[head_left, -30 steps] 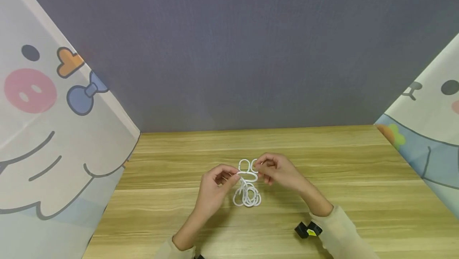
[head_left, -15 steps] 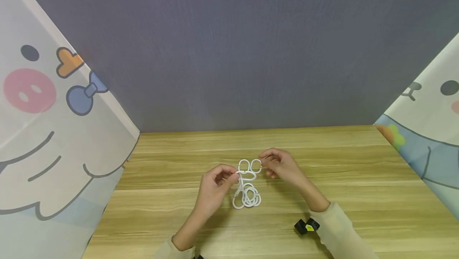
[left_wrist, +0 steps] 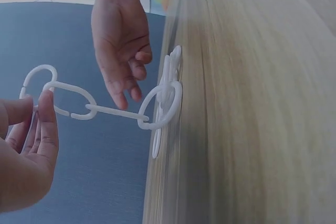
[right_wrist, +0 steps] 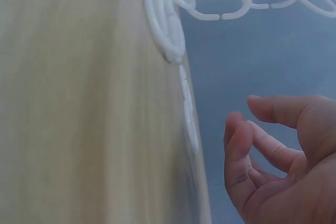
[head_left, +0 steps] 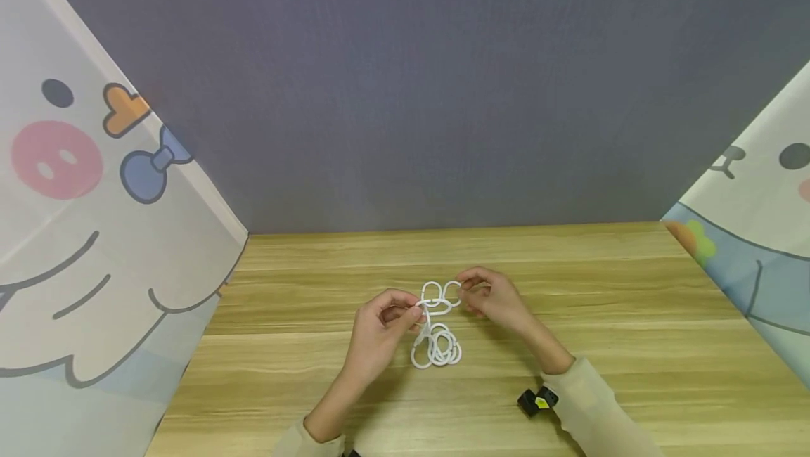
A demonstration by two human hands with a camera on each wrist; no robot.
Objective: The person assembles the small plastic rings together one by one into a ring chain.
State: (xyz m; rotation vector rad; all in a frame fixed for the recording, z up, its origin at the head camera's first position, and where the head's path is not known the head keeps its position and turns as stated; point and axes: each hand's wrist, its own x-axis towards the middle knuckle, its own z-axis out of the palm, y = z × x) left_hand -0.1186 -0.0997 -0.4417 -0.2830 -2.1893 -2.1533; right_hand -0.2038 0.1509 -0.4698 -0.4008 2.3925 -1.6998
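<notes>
My left hand (head_left: 376, 330) pinches a white C-shaped plastic chain link between thumb and fingertips. From it, more joined links (left_wrist: 73, 88) hang down to a heap of white links (head_left: 434, 353) on the wooden table. Small gaps show in the sides of some links. My right hand (head_left: 500, 300) hovers right beside two rounded links (head_left: 432, 283) that lie farther back. In the right wrist view, the right hand's thumb and fingers (right_wrist: 239, 142) are bent and apart, with nothing between them.
A grey-blue panel (head_left: 405, 126) stands behind the wooden table (head_left: 285, 372). Cartoon-printed panels border it on the left (head_left: 126, 246) and right (head_left: 759, 225). A black wrist device (head_left: 538, 401) sits by the right sleeve.
My right hand has drawn off the right-hand rounded link, moving right, then dipped slightly. The left hand stays in place while the links at its fingertips shift a little.
</notes>
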